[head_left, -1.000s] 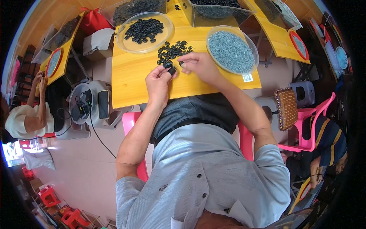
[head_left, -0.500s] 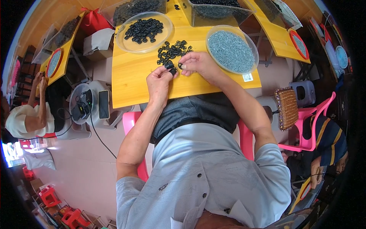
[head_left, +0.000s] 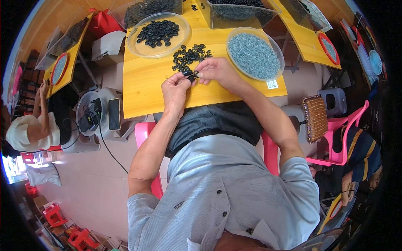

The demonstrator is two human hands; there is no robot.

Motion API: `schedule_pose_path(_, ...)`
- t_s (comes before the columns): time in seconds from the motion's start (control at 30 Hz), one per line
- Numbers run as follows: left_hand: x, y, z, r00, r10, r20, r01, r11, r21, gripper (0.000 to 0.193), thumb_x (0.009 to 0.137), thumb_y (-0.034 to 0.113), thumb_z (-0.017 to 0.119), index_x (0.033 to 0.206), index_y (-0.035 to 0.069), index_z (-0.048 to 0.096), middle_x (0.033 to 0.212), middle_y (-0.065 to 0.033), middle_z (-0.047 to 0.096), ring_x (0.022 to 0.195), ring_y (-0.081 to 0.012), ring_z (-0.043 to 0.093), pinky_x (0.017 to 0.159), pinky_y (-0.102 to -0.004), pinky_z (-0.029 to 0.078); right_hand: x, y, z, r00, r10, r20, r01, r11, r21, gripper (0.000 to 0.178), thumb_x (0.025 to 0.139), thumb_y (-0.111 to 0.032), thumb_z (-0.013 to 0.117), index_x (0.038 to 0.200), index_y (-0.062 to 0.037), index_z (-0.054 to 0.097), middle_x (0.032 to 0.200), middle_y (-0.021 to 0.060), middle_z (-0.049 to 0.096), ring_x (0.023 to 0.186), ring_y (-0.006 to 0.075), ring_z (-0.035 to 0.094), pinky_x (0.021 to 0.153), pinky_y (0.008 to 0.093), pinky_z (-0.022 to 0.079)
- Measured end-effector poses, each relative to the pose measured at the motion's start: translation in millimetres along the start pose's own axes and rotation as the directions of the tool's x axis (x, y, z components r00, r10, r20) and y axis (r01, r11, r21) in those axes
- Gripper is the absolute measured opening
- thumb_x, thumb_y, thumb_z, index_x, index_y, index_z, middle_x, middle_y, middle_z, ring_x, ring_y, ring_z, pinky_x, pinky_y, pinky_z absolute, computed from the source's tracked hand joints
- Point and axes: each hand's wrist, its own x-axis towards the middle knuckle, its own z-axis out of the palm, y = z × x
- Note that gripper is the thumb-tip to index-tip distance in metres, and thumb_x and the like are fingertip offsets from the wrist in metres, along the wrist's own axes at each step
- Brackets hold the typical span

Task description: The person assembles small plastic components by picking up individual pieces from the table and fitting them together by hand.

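Note:
Over the near part of the yellow table (head_left: 146, 94), my two hands meet. My left hand (head_left: 175, 90) is closed in a pinch on a small black plastic piece (head_left: 191, 78), and a black band or cover shows at its fingertips. My right hand (head_left: 220, 74) pinches another small black part (head_left: 196, 72) against the left hand's piece; the fingers partly hide both. Just beyond the fingers lies a loose pile of black oval plastic parts (head_left: 190, 57). To the right of my right hand stands a round clear tub (head_left: 281, 67) filled with small silvery screws (head_left: 254, 56).
A round clear tray (head_left: 144, 51) of black parts sits at the far left of the table. Clear bins (head_left: 245, 19) of black pieces line the far edge. A co-worker's hands (head_left: 43, 90) are at another table on the left. A pink chair (head_left: 345, 138) stands on the right.
My right hand has shifted slightly left, bringing its small black part up against the piece in my left hand. The co-worker's hands on the left have moved a little.

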Motion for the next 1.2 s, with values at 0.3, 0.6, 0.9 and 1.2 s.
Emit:
schedule_pose_path(0.3, -1, 3, 1, 1.000, -0.005, 0.006, 0.005, 1.000, -0.007, 0.015, 0.084, -0.006, 0.059, 0.097, -0.006, 0.066, 0.090, -0.0107, 0.069, 0.078, -0.0136, 0.066, 0.074, -0.0224, 0.052, -2, -1, 4, 1.000, -0.014, -0.025, 0.014, 1.000, 0.003, 0.018, 0.089, -0.008, 0.062, 0.104, 0.0035, 0.062, 0.086, 0.0110, 0.070, 0.073, 0.0129, 0.065, 0.067, 0.0243, 0.052)
schedule_pose_path(0.6, -3, 4, 3, 1.000, -0.025, 0.005, 0.026, 0.997, -0.076, 0.016, 0.083, -0.008, 0.060, 0.098, -0.006, 0.065, 0.089, -0.0119, 0.069, 0.078, -0.0146, 0.067, 0.074, -0.0228, 0.052, -1, 0, 7, 0.998, -0.034, -0.052, 0.033, 0.999, -0.013, 0.016, 0.089, -0.005, 0.062, 0.101, 0.0040, 0.064, 0.082, 0.0113, 0.070, 0.069, 0.0133, 0.065, 0.064, 0.0244, 0.052)
schedule_pose_path(0.9, -7, 1, 6, 1.000, -0.007, 0.003, 0.007, 0.993, -0.117, 0.018, 0.084, -0.010, 0.060, 0.102, -0.006, 0.061, 0.091, -0.0135, 0.069, 0.080, -0.0158, 0.068, 0.075, -0.0239, 0.055, -2, -2, 8, 0.998, -0.029, -0.052, 0.028, 0.999, -0.034, 0.016, 0.088, -0.005, 0.062, 0.099, 0.0051, 0.064, 0.080, 0.0113, 0.069, 0.067, 0.0131, 0.064, 0.062, 0.0239, 0.051)
schedule_pose_path(1.2, 1, 2, -5, 0.921, 0.286, 0.265, -0.366, 0.868, 0.336, 0.024, 0.080, -0.010, 0.063, 0.103, -0.006, 0.062, 0.087, -0.0063, 0.063, 0.073, -0.0096, 0.060, 0.067, -0.0227, 0.051, -8, -21, -7, 1.000, -0.008, 0.022, 0.010, 0.994, -0.111, 0.017, 0.083, -0.007, 0.067, 0.097, 0.0009, 0.061, 0.071, 0.0029, 0.063, 0.059, 0.0089, 0.060, 0.052, 0.0212, 0.045)
